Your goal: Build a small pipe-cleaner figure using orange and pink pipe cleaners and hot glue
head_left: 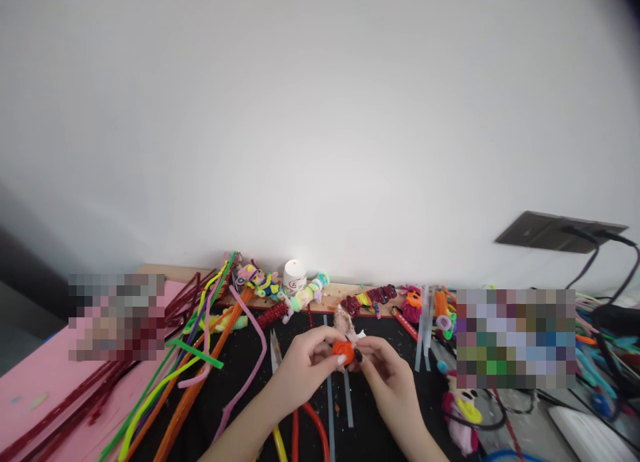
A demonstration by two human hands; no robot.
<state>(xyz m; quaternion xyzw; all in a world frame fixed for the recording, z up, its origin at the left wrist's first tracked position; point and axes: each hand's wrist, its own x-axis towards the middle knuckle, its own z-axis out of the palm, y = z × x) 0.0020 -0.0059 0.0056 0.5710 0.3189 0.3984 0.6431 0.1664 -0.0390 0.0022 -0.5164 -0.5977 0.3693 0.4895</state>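
My left hand (307, 362) and my right hand (390, 375) meet over the black mat (250, 389). Between their fingertips they pinch a small rounded orange piece (343, 351) that looks like coiled pipe cleaner. Both thumbs press on it from the near side, and the fingers curl behind it. Just beyond lies a pale fuzzy piece (344, 321), partly hidden by the orange one. Translucent glue sticks (330, 412) lie below the hands. Near my left forearm, a tool with red handles (316, 425) and a pointed metal blade (275, 352) are partly covered.
Long coloured pipe cleaners (195, 402) spread across the left side and a pink board (45, 392). Fuzzy figures (413, 302) and a white paper cup (295, 275) line the wall. At right are a pink-and-yellow doll (461, 415), black cables (603, 355) and a wall socket (545, 232).
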